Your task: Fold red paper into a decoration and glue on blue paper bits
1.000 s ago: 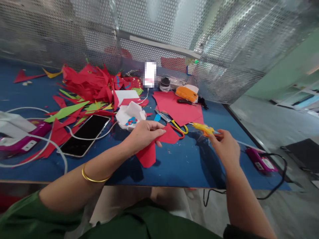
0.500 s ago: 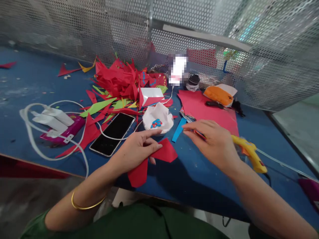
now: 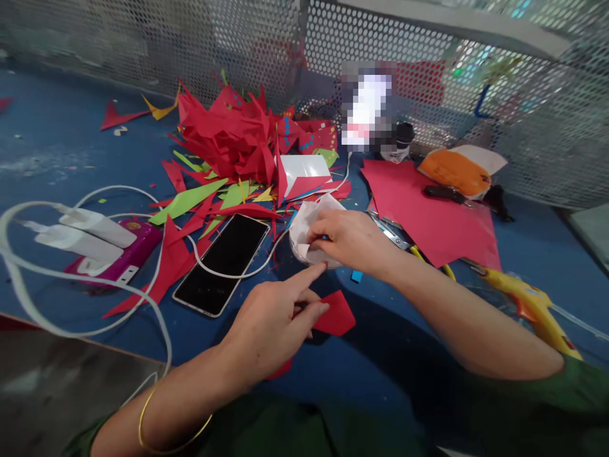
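Observation:
Near the table's front edge, my left hand (image 3: 276, 317) pinches a folded red paper piece (image 3: 337, 314) between thumb and fingers, its index finger stretched to the bowl's rim. My right hand (image 3: 349, 238) reaches into the white paper-lined bowl (image 3: 299, 238), fingers bent together; its fingertips are partly hidden, and whatever they hold cannot be made out. A blue strip (image 3: 356, 276) shows a small end below my right hand.
A black phone (image 3: 223, 263) lies left of the bowl, beside a looped white cable and a purple power strip (image 3: 137, 251). Red scraps (image 3: 228, 136) are heaped behind. Red sheets (image 3: 428, 209), scissors (image 3: 390, 233) and a yellow glue gun (image 3: 535, 304) lie right.
My right hand has moved left from beside the blue strip into the bowl. My left hand still holds the red paper. The view has shifted, with the right-side items now further right.

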Demonstrator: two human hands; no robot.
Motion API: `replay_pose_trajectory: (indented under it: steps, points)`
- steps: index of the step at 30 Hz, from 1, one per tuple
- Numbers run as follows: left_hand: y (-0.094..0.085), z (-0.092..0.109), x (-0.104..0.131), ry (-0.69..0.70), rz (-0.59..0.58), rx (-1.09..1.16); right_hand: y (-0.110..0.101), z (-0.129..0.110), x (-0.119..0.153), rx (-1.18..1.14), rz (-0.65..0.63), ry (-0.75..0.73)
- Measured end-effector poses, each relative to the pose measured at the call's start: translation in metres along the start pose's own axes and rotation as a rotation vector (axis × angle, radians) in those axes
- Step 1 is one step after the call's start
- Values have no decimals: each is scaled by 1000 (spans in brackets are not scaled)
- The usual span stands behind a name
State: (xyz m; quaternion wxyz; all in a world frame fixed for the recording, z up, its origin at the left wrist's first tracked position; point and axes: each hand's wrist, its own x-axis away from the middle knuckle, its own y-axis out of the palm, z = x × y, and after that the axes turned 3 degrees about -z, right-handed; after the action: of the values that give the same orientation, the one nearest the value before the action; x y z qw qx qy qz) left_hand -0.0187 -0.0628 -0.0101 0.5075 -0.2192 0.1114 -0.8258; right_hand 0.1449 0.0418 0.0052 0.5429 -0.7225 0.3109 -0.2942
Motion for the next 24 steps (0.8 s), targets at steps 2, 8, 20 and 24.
replay_pose_trajectory:
  steps: [2,8,20,24]
  points:
    - [0,-1,0,24,3,-34,2,0,-3,-1,-34,-14]
    - [1,-4,0,44,14,-73,9,4,-8,-7,-26,-53]
    - [2,1,0,-15,18,35,12,6,-8,-79,52,-13]
    - [2,1,-1,-6,21,52,10,5,-6,-118,113,27]
